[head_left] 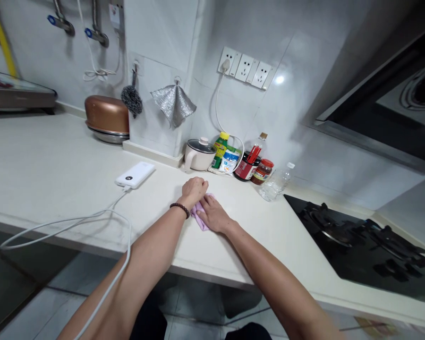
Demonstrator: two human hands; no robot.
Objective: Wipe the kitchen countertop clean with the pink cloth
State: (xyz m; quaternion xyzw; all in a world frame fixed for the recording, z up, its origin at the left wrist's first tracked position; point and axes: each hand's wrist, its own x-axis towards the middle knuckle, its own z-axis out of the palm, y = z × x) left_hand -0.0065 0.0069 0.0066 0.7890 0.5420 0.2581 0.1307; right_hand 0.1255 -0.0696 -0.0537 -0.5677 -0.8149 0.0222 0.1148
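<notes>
A pink cloth lies partly bunched on the pale countertop. My right hand presses down on it, fingers bent over the fabric and thumb along its near side. Against the cloth's upper left edge is my left hand, curled closed, with a dark bead bracelet at the wrist. Its fingertips are turned away, so whatever they may hold is hidden.
Behind my hands stand a small lidded pot, a green bottle, jars and a clear plastic bottle. A white power bank trails a cable across my left forearm. The gas hob is right.
</notes>
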